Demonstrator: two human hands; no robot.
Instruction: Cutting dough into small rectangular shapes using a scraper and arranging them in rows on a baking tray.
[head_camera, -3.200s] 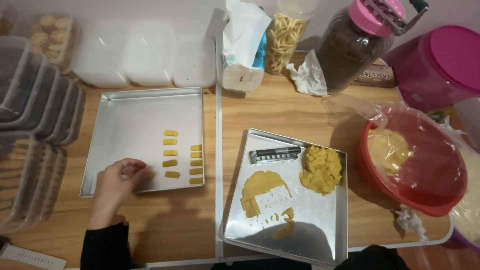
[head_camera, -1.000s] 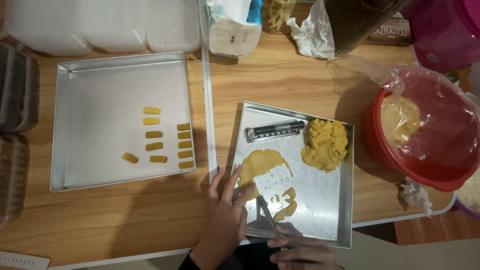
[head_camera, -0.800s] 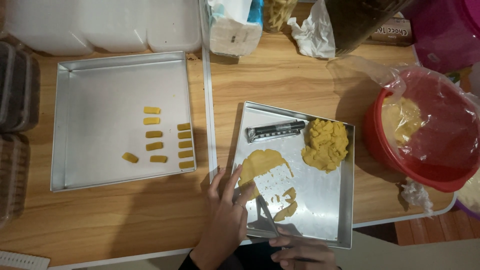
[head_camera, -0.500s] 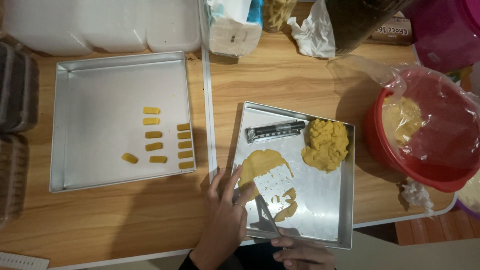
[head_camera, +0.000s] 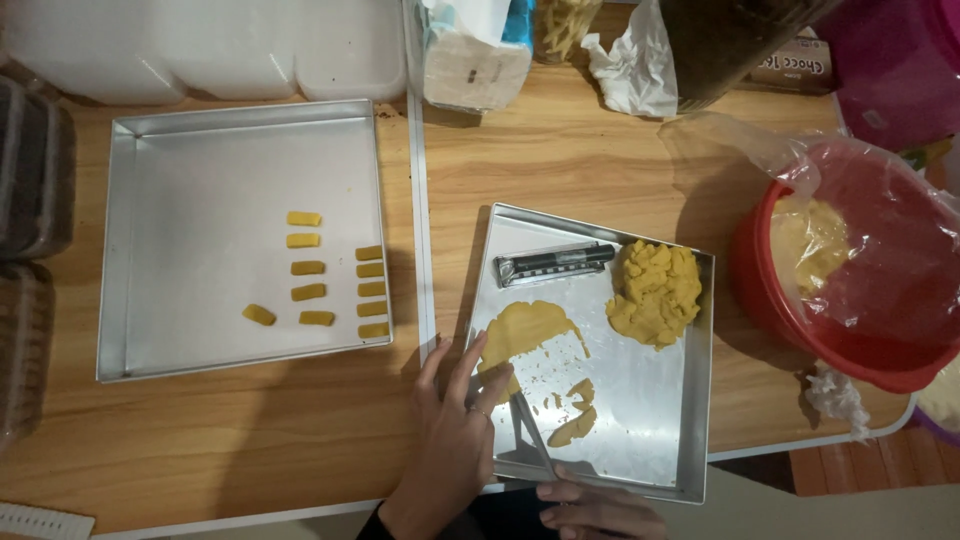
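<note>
My left hand (head_camera: 452, 450) rests on the near-left rim of the right metal tray (head_camera: 690, 400), fingers touching the edge of the flattened yellow dough sheet (head_camera: 528, 330). At the bottom edge, my right hand (head_camera: 598, 508) grips a thin knife (head_camera: 532, 435) whose blade lies across the tray floor beside small dough scraps (head_camera: 575, 425). A lump of yellow dough (head_camera: 655, 292) and a long metal tool with a dark handle (head_camera: 555, 263) lie at the tray's far side. The left metal tray (head_camera: 150, 200) holds several small dough sticks (head_camera: 335, 280) in two columns, plus one apart.
A red bowl (head_camera: 800, 320) with dough under clear plastic stands at the right. A tissue box (head_camera: 475, 55), crumpled paper (head_camera: 625, 60) and jars line the far edge. White lidded containers (head_camera: 200, 45) are at the back left, dark stacked trays (head_camera: 30, 190) on the left.
My left hand left the left tray, where one more dough stick now lies, and came to the right tray. My right hand with the knife has edged slightly further into view.
</note>
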